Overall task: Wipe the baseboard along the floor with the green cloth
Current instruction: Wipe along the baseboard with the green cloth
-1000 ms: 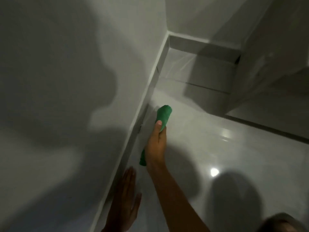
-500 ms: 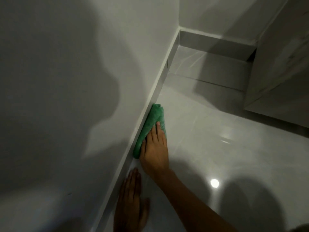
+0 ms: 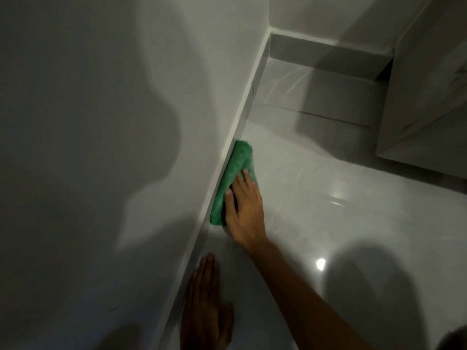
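Observation:
The folded green cloth lies lengthwise against the grey baseboard, which runs from the lower middle up to the far corner. My right hand presses flat on the cloth's near half, fingers pointing along the baseboard, holding it against the board. My left hand rests flat on the glossy floor beside the baseboard, closer to me, fingers straight and together, holding nothing. The cloth's underside is hidden.
A white wall with my shadow fills the left. Glossy pale floor tiles spread to the right. A second baseboard runs along the far wall. A pale cabinet stands at the upper right.
One second ago my right hand held the cloth lifted off the baseboard; it has since pressed the cloth flat against the board. The view has shifted slightly; my left hand stays planted.

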